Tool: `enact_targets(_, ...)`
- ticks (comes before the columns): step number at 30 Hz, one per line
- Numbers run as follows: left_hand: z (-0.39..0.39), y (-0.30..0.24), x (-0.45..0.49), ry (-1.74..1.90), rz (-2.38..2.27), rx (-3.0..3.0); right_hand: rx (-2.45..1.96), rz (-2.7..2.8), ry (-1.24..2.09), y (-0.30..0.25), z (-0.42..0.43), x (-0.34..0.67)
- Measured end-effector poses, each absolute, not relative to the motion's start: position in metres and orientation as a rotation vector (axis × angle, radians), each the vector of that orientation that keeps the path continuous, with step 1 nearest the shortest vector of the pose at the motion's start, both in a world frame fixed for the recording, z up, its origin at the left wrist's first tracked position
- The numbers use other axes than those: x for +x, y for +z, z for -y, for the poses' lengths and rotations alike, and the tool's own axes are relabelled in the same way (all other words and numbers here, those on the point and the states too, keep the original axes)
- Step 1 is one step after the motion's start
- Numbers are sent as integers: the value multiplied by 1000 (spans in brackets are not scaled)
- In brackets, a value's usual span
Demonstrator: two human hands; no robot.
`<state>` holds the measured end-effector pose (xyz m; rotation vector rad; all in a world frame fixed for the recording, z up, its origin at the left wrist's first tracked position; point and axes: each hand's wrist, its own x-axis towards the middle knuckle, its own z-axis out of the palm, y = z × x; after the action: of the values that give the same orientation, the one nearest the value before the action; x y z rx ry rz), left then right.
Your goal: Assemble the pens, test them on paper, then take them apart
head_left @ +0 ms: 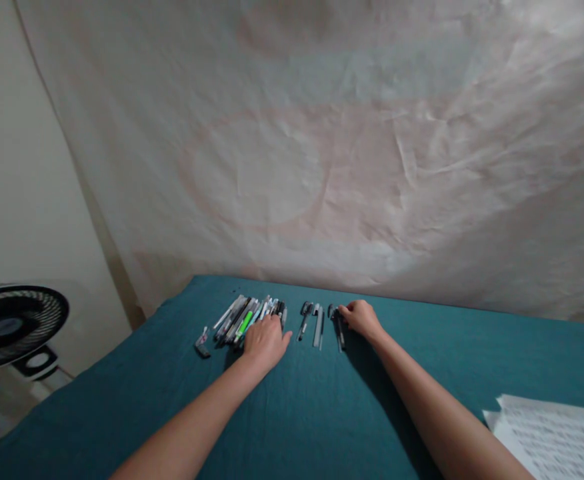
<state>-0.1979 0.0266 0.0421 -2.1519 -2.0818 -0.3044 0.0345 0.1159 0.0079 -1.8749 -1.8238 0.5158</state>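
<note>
A pile of pens (233, 320), mostly black, white and grey, lies on the teal cloth. One bright green pen (243, 323) stands out among them. My left hand (265, 342) rests over the pile's right side, thumb held apart, its fingertips partly hidden among the pens. To the right, a few pens (304, 321) are laid out separately, next to a clear, slim pen (318, 328). At the end of this row, my right hand (361, 319) has its fingers closed at the upper end of a black pen (341, 333), which lies on the cloth.
Left of the pile is a small dark object with a pale end (203, 343), too small to name. Printed paper sheets (557, 433) lie at the table's right front. A black fan (17, 327) stands beyond the left edge. A pale sheet (292, 167) hangs behind the table.
</note>
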Motion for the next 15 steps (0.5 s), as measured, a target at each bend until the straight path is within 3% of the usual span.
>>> enact_targets(15,-25,44,-195,-218,2131,-2140,-1904,1832,656,9,-112,31)
